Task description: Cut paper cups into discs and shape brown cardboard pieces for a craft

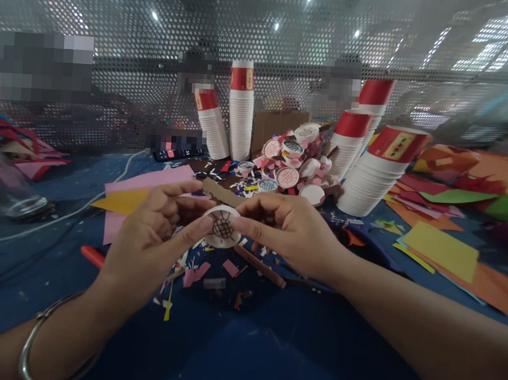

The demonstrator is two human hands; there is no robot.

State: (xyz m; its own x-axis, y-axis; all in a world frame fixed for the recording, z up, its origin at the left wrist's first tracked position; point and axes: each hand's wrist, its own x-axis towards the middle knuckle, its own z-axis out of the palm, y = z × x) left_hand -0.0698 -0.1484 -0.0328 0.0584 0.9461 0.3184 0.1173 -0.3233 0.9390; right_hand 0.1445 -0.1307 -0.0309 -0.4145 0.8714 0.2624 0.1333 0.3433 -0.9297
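A small round white paper piece (222,227) with a dark crosshatch drawn on its face is pinched between both hands. My left hand (148,223) grips its left edge, thumb on the face. My right hand (286,223) presses its right edge with the thumb, the other fingers curled behind. A brown paper strip (221,192) shows just behind the round piece, near my left fingertips; whether it is attached cannot be made out. Beyond my right hand lies a heap of similar round pieces (287,178) with red, blue and brown crosshatch drawings.
Tall stacks of red-and-white paper cups (241,114) stand at the back, others (373,174) at the right. Coloured paper sheets (444,247) lie right, a pink sheet (160,181) left. Paper scraps (195,273), a phone (176,152), a cable (81,205) and a clear container (11,184) share the blue table.
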